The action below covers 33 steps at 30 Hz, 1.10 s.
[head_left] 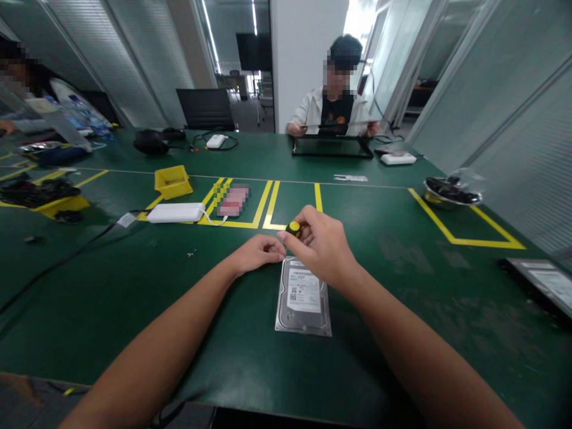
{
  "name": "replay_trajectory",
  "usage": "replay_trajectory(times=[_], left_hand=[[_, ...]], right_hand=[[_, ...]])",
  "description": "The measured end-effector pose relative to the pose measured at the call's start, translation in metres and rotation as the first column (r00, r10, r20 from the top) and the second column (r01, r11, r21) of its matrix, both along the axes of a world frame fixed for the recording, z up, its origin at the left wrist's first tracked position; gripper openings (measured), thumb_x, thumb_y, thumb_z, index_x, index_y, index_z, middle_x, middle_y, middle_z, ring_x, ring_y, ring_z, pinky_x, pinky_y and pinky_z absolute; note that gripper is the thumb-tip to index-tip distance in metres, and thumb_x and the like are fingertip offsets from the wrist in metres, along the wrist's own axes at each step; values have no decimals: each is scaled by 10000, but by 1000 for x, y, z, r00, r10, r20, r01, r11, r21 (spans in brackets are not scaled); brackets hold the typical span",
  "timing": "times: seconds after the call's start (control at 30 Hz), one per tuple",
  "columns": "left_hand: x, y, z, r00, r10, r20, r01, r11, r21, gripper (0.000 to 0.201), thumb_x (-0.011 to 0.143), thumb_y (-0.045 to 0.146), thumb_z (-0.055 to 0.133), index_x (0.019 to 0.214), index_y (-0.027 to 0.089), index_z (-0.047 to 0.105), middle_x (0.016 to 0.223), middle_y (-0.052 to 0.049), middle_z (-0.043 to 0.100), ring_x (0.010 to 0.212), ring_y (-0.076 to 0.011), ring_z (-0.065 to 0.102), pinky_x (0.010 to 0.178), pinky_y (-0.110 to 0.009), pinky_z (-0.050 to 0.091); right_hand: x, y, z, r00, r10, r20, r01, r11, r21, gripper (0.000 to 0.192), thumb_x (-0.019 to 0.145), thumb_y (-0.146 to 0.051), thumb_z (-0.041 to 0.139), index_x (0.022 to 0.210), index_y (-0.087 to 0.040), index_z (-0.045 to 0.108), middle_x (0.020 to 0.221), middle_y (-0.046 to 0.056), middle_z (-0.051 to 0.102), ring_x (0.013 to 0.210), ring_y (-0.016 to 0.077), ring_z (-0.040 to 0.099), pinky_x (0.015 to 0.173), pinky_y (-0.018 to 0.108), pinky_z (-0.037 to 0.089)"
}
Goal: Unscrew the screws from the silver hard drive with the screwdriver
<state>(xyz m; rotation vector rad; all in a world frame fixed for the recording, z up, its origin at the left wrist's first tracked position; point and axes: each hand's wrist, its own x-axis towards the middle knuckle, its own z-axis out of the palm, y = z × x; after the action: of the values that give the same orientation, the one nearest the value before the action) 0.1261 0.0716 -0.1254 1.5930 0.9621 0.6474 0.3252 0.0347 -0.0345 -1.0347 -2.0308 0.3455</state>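
A silver hard drive (304, 292) with a white label lies flat on the green table in front of me. My right hand (324, 241) is closed around a screwdriver (294, 228) whose black and yellow handle end shows above the drive's far edge. The hand hides the screwdriver's shaft and tip, along with the drive's far right corner. At the far left corner of the drive is my left hand (263, 250), its fingers curled and pressed together. What is between those fingertips, if anything, is hidden.
Tiny loose bits (191, 253) lie left of my hands. Beyond are a white power bank (176, 213), a phone (233, 201) and a yellow bin (173, 182). A metal bowl (451, 193) and another drive (543, 286) are rightward. Across sits a person (339, 107) holding a dark frame.
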Motion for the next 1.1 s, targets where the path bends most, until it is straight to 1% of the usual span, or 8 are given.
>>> replay_trajectory(times=[0.17, 0.33, 0.47, 0.53, 0.63, 0.73, 0.93, 1.1], left_hand=[[0, 0, 0, 1000, -12, 29, 12, 1000, -2, 213, 780, 259, 706, 942, 123, 685, 929, -57, 706, 885, -199, 637, 842, -333, 483], [0, 1, 2, 998, -63, 5, 63, 998, 5, 199, 789, 252, 690, 937, 120, 688, 896, -50, 700, 824, -186, 622, 792, -313, 475], [0, 0, 5, 999, -42, 10, 42, 999, 7, 219, 771, 227, 696, 962, 122, 671, 905, -38, 689, 813, -170, 612, 786, -304, 467], [0, -1, 6, 1000, -31, 0, 31, 1000, 2, 213, 766, 232, 701, 945, 121, 669, 885, -34, 685, 801, -165, 607, 774, -300, 461], [0, 0, 7, 1000, -19, -19, 18, 1000, -23, 170, 752, 248, 712, 857, 125, 658, 814, -15, 669, 760, -154, 597, 745, -285, 448], [1, 1, 8, 999, -30, -37, 28, 998, -51, 162, 746, 256, 711, 824, 128, 650, 776, -2, 653, 734, -145, 586, 723, -272, 437], [4, 2, 13, 995, -41, -94, 39, 999, -15, 165, 738, 261, 713, 732, 139, 602, 662, 31, 578, 638, -117, 521, 634, -238, 392], [5, 3, 12, 994, -49, -100, 47, 999, -22, 161, 757, 264, 689, 738, 143, 583, 669, 34, 555, 645, -115, 502, 638, -236, 380]], right_hand=[[0, -3, 4, 999, 32, 31, -32, 999, -19, 182, 838, -327, 621, 825, -197, 494, 753, 8, 561, 675, 135, 499, 626, 261, 378], [0, -2, 3, 998, 43, 55, -42, 999, -26, 163, 832, -307, 606, 814, -196, 488, 749, 8, 557, 678, 137, 498, 625, 261, 373], [0, -1, 2, 999, 29, 29, -27, 999, -37, 164, 833, -316, 613, 817, -198, 501, 752, 9, 561, 681, 137, 497, 628, 262, 372], [1, 0, 2, 999, 21, 24, -20, 999, -43, 175, 835, -330, 615, 810, -200, 501, 743, 7, 557, 676, 137, 490, 623, 262, 366], [2, 2, 2, 999, 14, 30, -13, 999, -48, 181, 835, -330, 620, 801, -201, 498, 729, 2, 550, 664, 132, 483, 617, 260, 360], [4, 4, 2, 999, 21, 34, -19, 999, -43, 182, 833, -321, 631, 802, -198, 501, 727, 0, 552, 660, 129, 487, 617, 258, 360], [8, 6, 4, 999, 21, 41, -18, 998, -56, 162, 833, -313, 632, 814, -195, 523, 737, 4, 567, 668, 131, 493, 619, 259, 359], [10, 7, 5, 999, 24, 35, -22, 998, -60, 162, 830, -306, 635, 815, -196, 516, 720, -2, 559, 661, 130, 488, 618, 259, 355]])
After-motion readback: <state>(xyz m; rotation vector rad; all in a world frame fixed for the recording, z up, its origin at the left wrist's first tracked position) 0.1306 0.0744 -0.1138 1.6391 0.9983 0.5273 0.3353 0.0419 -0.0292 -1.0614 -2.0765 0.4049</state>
